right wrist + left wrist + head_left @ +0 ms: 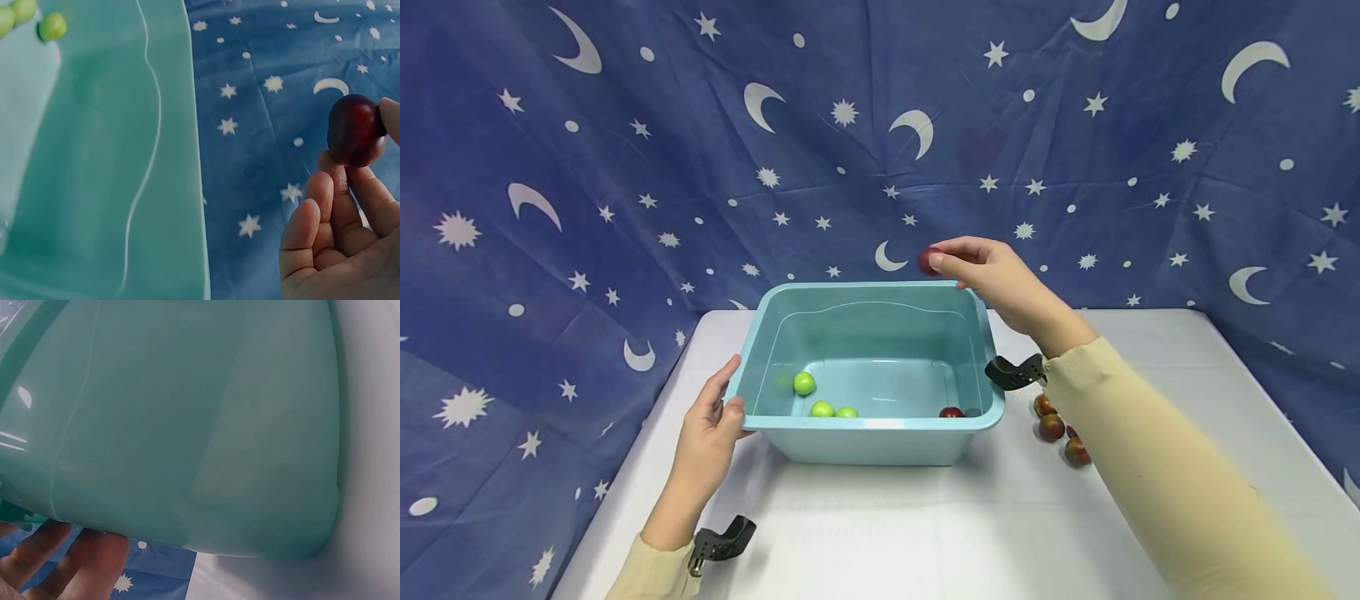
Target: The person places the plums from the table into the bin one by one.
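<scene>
While the right hand pinches a plum, its arm is outstretched

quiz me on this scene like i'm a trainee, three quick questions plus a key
1. How many green fruits show inside the tub in the head view?

2. What does the right hand pinch?
a) a green fruit
b) a dark red fruit
c) the rim

3. True or false: the left hand holds the tub by its right side.

Key: 1. three; 2. b; 3. false, it grips the tub at its near left corner.
</scene>
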Demonstrator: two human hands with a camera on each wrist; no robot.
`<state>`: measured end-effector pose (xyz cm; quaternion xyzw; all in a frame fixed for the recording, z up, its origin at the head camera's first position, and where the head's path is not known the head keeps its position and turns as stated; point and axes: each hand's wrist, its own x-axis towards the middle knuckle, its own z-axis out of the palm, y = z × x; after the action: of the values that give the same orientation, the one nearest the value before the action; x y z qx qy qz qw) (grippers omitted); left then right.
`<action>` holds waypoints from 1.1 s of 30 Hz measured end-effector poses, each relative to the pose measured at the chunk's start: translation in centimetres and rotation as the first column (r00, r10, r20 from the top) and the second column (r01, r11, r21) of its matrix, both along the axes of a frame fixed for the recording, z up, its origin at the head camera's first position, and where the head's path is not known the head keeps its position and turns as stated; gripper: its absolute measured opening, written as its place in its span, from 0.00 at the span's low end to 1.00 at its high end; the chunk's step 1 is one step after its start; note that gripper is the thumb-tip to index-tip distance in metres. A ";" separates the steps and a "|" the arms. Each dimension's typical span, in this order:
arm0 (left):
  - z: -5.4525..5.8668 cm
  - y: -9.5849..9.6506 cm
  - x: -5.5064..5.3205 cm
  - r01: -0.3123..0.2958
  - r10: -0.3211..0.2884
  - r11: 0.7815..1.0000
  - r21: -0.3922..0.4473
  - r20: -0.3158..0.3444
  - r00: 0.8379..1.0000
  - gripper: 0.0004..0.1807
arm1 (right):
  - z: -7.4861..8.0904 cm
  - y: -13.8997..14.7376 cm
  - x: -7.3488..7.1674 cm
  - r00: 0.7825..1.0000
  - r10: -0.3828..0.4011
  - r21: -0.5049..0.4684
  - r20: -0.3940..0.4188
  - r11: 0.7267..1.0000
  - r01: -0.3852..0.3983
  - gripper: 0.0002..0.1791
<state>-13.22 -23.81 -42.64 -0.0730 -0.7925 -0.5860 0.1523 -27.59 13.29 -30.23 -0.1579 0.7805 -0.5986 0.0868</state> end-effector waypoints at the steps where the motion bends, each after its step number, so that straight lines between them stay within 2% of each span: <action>1: 0.0 0.0 0.0 -0.001 0.001 1.000 -0.001 0.000 1.000 0.27 | 0.1 -0.4 0.0 1.000 0.008 -0.004 0.005 1.000 -0.008 0.27; 9: -0.2 0.0 -0.1 0.003 -0.003 1.000 0.021 0.000 1.000 0.27 | -0.4 -3.8 -0.4 0.999 0.054 0.005 0.004 0.999 -0.054 0.23; 17: -0.2 -0.2 -0.1 0.005 -0.005 1.000 0.022 0.003 1.000 0.27 | -1.3 -6.7 -0.5 0.995 0.067 0.079 0.079 0.994 -0.073 0.17; 25: -0.2 -0.2 -0.2 0.004 -0.004 1.000 0.002 0.006 1.000 0.27 | -2.4 -7.8 -0.6 0.973 0.085 0.271 0.214 0.952 -0.143 0.12; 29: -0.2 -0.2 -0.2 0.004 -0.004 1.000 0.001 0.008 1.000 0.27 | -2.8 -7.9 -0.7 0.961 0.096 0.314 0.258 0.933 -0.177 0.11; 33: -0.2 -0.2 -0.1 -0.001 0.001 1.000 0.009 0.012 1.000 0.27 | -3.2 -8.1 -0.8 0.954 0.110 0.321 0.278 0.926 -0.201 0.11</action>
<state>-13.37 -24.02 -42.89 -0.0685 -0.7908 -0.5899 0.1481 -28.40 5.24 -33.39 -0.1239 0.8405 -0.4587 0.2602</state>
